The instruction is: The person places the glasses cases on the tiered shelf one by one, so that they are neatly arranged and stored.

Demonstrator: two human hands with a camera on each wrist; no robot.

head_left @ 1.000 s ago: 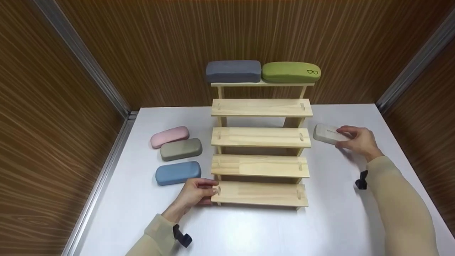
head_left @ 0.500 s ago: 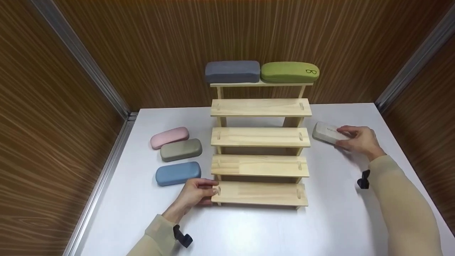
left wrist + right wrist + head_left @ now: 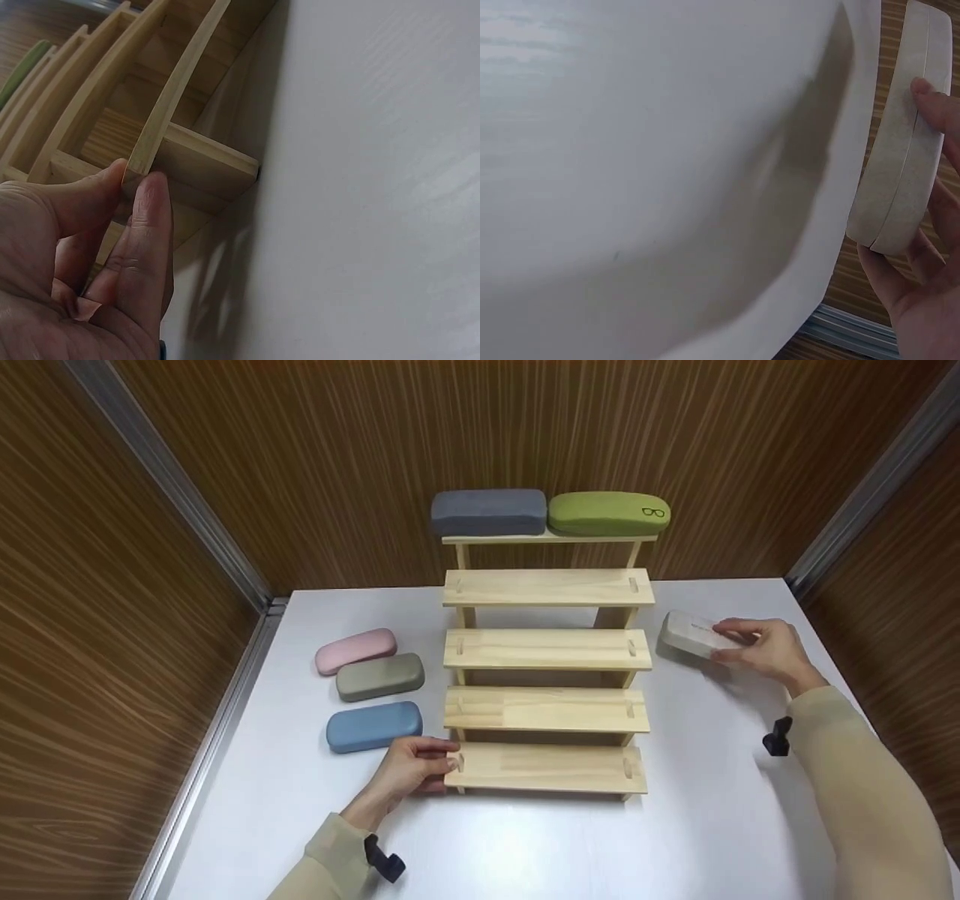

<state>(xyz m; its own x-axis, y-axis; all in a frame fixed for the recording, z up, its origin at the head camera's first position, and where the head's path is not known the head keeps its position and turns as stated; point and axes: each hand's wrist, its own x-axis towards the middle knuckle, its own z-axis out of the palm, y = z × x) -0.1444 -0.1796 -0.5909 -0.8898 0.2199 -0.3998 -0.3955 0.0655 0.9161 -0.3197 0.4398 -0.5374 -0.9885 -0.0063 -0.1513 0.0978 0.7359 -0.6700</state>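
At the right of the rack, my right hand [image 3: 769, 651] grips a pale grey glasses case [image 3: 694, 636] by its near end. The right wrist view shows the case [image 3: 904, 142] raised off the table, its shadow falling on the white surface, thumb and fingers on either side. My left hand [image 3: 409, 771] pinches the left end of the lowest shelf of a wooden tiered rack [image 3: 551, 767]. Thumb and finger lie on the two faces of that shelf board [image 3: 157, 135] in the left wrist view. On the top shelf sit a slate-blue case [image 3: 489, 513] and a green case [image 3: 609, 514].
Left of the rack lie a pink case [image 3: 356, 651], an olive-grey case [image 3: 380, 676] and a blue case [image 3: 374, 727] on the white table [image 3: 517, 847]. The pink and olive-grey ones touch. Wood-grain panels [image 3: 360, 457] wall in the back and both sides.
My right hand has lifted the pale grey case off the table, and the gap to its shadow has grown. The left hand keeps its pinch on the lowest shelf.
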